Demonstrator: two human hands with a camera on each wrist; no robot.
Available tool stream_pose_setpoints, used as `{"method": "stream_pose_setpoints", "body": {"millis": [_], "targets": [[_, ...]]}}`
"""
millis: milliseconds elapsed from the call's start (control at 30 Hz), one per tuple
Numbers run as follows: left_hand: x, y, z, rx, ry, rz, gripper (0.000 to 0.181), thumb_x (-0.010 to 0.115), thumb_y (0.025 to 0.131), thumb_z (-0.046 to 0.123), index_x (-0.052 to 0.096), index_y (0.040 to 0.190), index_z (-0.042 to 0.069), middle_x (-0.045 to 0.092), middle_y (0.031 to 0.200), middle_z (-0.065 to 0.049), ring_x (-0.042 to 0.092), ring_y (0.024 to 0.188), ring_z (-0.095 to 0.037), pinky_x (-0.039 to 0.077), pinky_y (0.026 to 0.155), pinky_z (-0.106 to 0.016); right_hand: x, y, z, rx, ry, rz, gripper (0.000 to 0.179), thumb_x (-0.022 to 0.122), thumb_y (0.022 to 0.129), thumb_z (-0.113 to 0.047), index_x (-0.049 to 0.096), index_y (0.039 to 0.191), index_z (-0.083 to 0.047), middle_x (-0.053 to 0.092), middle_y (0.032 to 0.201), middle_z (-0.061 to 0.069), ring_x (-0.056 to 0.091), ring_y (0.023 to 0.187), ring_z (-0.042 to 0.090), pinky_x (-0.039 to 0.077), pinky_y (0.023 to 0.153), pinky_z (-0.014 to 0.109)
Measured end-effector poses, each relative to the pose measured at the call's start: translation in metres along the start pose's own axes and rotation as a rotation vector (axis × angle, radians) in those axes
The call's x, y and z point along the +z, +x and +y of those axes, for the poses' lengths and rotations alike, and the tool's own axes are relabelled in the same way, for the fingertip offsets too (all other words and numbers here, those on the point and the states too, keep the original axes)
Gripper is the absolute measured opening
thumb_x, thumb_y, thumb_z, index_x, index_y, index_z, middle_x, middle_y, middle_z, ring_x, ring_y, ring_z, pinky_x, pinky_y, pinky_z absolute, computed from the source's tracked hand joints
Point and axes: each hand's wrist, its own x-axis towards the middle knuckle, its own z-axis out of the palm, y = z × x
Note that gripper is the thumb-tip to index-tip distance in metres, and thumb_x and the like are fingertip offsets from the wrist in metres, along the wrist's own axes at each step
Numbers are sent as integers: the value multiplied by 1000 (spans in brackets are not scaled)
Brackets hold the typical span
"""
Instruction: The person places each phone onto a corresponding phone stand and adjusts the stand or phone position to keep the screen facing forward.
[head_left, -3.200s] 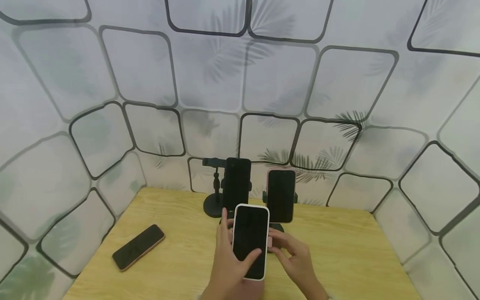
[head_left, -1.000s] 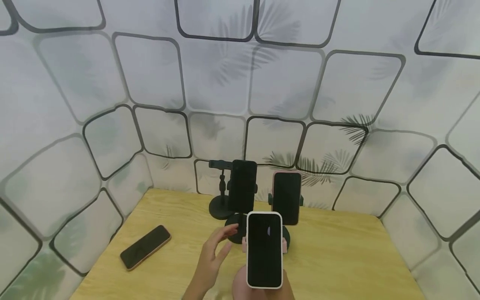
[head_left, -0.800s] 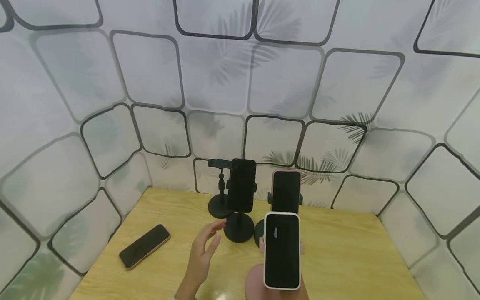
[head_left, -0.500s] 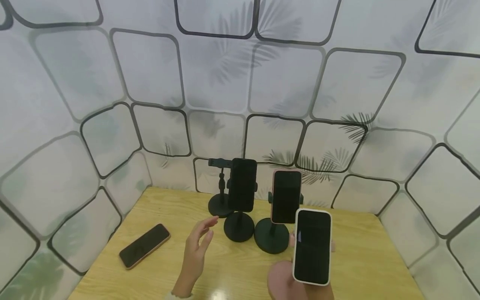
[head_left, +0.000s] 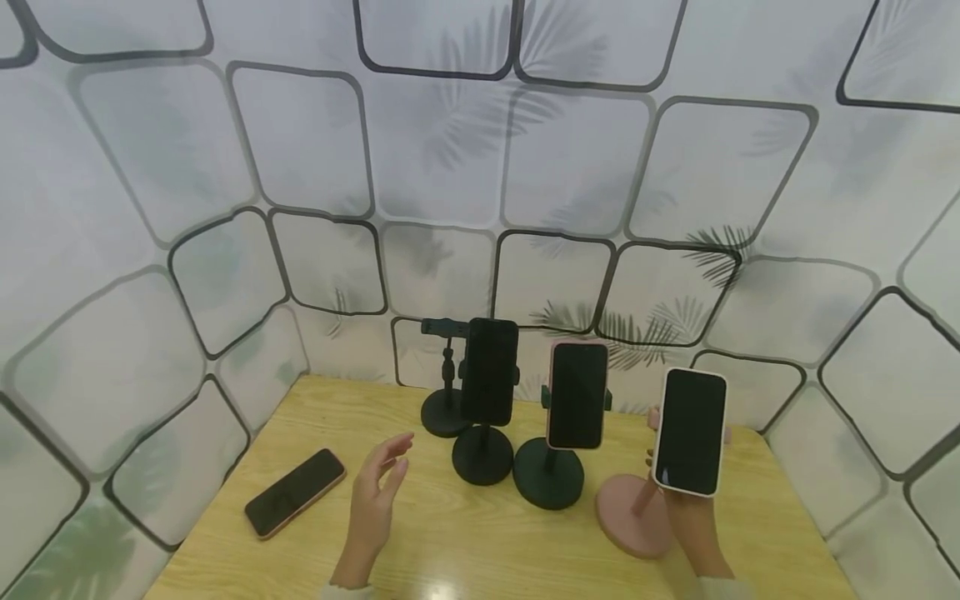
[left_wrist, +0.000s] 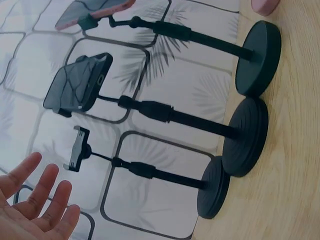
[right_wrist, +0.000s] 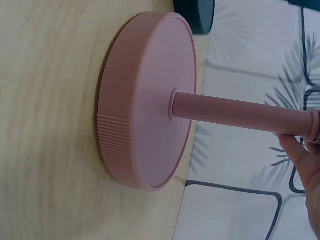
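My right hand (head_left: pixel 688 518) grips the upper pole of a pink phone stand (right_wrist: pixel 240 112). That stand carries a white-edged phone (head_left: pixel 690 432), dark screen towards me, which partly covers the hand. Its round base (head_left: pixel 628 521) is at the table's right; whether it fully touches the wood I cannot tell. Over the table's left-middle hovers my left hand (head_left: pixel 370 508), fingers loosely spread, holding nothing. The left wrist view shows that hand's fingers (left_wrist: pixel 42 192) apart from the nearby empty black stand (left_wrist: pixel 142 170).
Left of the pink stand are a dark green stand (head_left: pixel 549 482) bearing a pink-edged phone (head_left: pixel 577 396), and a black stand (head_left: pixel 482 456) bearing a black phone (head_left: pixel 490 371). Another phone (head_left: pixel 296 493) lies flat on the table (head_left: pixel 465 542) at left. A patterned wall (head_left: pixel 427 275) closes the back.
Both hands were at the pink stand and its phone earlier. My left hand has let go and drawn left; my right hand has carried the stand rightward and farther back, beside the green one.
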Motion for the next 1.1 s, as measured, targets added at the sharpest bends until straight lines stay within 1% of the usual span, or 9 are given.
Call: {"method": "stream_pose_setpoints", "body": {"millis": [33, 233, 367, 467, 533, 700, 833, 967, 1100], "targets": [[-2, 0, -2, -9, 11, 1, 27, 48, 95, 6, 59, 120, 3, 63, 117, -10, 53, 107, -3, 44, 90, -21, -1, 2, 7, 7, -70, 20, 25, 50, 91, 8, 56, 115, 5, 50, 111, -39, 45, 101, -27, 34, 87, -2], [-10, -1, -8, -60, 57, 4, 27, 50, 95, 9, 59, 121, 5, 63, 118, -9, 53, 106, -3, 45, 91, -28, 1, 19, 26, 160, 57, 70, 36, 53, 85, 16, 56, 116, -2, 53, 103, -39, 54, 90, -23, 40, 80, 0], [-14, -4, -11, -95, 78, 4, 28, 51, 95, 10, 58, 122, 6, 63, 119, -9, 53, 106, -4, 46, 92, -32, 2, 27, 33, 227, -71, 77, 22, 56, 85, 13, 58, 107, 6, 52, 97, -39, 50, 87, -27, 36, 81, -3], [-15, -6, -14, -120, 95, 0, 28, 51, 95, 11, 58, 122, 6, 62, 120, -10, 53, 107, -9, 45, 93, -37, 2, 29, 35, 309, -186, 67, 14, 56, 88, 7, 60, 102, 8, 63, 90, -21, 49, 83, -24, 37, 78, 0], [-18, -6, -17, -132, 114, -3, 29, 52, 95, 12, 57, 123, 5, 61, 121, -11, 53, 109, -15, 45, 94, -42, 3, 27, 32, 358, -274, 37, 12, 55, 90, 2, 60, 100, 6, 69, 91, 0, 61, 86, -6, 46, 81, 12], [-32, -4, -28, -165, 203, -9, 37, 59, 91, 11, 52, 126, 0, 55, 122, -20, 49, 112, -32, 41, 95, -55, 10, 16, 13, 461, -386, -10, 27, 55, 92, -4, 48, 116, 7, 56, 114, 34, 52, 112, 51, 41, 94, 58], [-52, 3, -41, -181, 366, -38, 51, 65, 86, 11, 46, 131, -2, 45, 125, -29, 42, 115, -45, 39, 93, -61, 23, 5, -11, 645, -292, 99, 53, 59, 90, -9, 34, 134, 7, 42, 133, 36, 37, 126, 52, 30, 103, 61], [-73, 11, -57, -182, 540, -78, 61, 70, 82, 14, 41, 135, 1, 39, 130, -31, 37, 117, -52, 37, 90, -65, 41, -6, -40, 806, -191, 186, 57, 56, 90, -11, 30, 133, 16, 38, 133, 38, 36, 124, 51, 30, 102, 61], [-88, 16, -73, -152, 690, -134, 66, 73, 79, 17, 41, 135, 2, 37, 134, -32, 36, 118, -54, 36, 90, -66, 64, -15, -66, 793, -211, 71, 38, 55, 90, -10, 46, 113, 19, 52, 111, 35, 52, 104, 47, 45, 87, 55]]}}
